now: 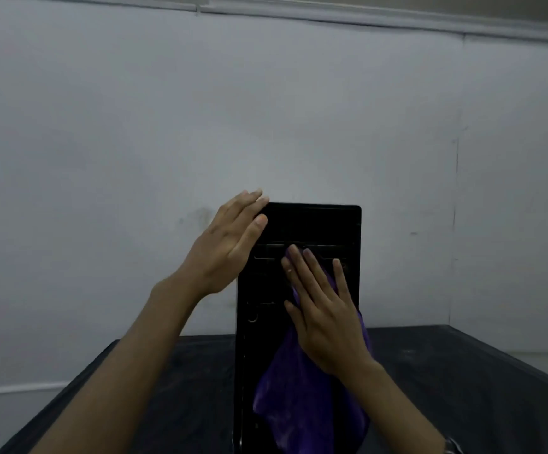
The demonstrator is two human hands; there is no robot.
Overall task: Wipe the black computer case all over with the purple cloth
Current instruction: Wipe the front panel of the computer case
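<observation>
— So, the right hand?
— Spread flat, pressing the soft purple cloth against the tall black computer case.
— And the left hand?
— Straight fingers touching its upper left edge. The case stands on the dark worktop, base cut off.

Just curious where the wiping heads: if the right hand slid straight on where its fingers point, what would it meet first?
The right hand, flat on the purple cloth, points up the black computer case. It would likely meet only the case's bare upper front, then its top edge.
</observation>
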